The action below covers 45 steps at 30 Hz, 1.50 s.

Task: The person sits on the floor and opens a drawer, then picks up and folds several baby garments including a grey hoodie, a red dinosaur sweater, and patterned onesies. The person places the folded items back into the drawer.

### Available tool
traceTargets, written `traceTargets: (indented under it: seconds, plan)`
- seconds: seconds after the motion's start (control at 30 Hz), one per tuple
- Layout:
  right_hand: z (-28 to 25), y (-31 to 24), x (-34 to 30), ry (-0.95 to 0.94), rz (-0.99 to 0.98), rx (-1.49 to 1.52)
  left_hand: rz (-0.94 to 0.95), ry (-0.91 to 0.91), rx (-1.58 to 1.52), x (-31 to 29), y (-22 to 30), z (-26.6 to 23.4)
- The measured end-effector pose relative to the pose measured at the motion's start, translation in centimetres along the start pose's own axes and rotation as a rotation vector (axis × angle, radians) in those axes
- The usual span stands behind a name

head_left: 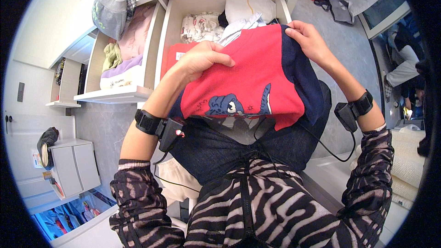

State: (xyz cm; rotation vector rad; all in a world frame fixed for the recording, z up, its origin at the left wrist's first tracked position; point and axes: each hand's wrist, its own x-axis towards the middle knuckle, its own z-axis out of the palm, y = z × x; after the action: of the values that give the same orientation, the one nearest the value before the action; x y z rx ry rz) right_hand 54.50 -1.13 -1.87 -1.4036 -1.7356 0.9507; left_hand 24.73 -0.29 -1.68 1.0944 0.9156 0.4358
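A red sweater (pixel 250 71) with navy sleeves and a blue cartoon animal on its front is spread out above my lap, partly over an open drawer (pixel 281 7). My right hand (pixel 305 39) pinches its navy shoulder at the upper right between thumb and fingers. On the left side my left hand (pixel 206 59) grips the sweater, thumb lying on the red cloth and the fingers mostly hidden. Inside the drawer, beyond the sweater, lie a white patterned garment (pixel 200 28), a white folded garment (pixel 250 8) and a light blue piece (pixel 241 26). An orange-red cloth (pixel 171 54) shows beside my left forearm.
Left of it, a second open drawer (pixel 128 93) holds pink (pixel 138 30), purple (pixel 123 65) and green (pixel 111 56) clothes. A grey cap-like item (pixel 115 11) hangs over its far corner. A small white cabinet (pixel 76 167) stands at the left. Cables run from my wrist straps.
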Motion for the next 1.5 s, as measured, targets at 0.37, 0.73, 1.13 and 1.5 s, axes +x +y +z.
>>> traceTargets:
  seconds: [0.37, 0.73, 1.13, 1.5]
  plan:
    - [0.0, 0.7, 0.2, 0.021, -0.012, -0.011, 0.024, -0.053, -0.032, 0.3, -0.5, -0.5]
    - [-0.1, 0.1, 0.0, 0.039, -0.008, -0.056, 0.051, 0.123, 0.253, 0.5, -0.5, -0.4]
    - [-0.6, -0.5, -0.1, 0.042, -0.011, -0.023, 0.052, 0.137, 0.397, -2.3, -1.3, -5.6]
    - [-4.6, -3.3, 2.7, 0.192, -0.365, -0.343, 0.099, 0.212, 0.667, -5.5, 1.2, -9.9]
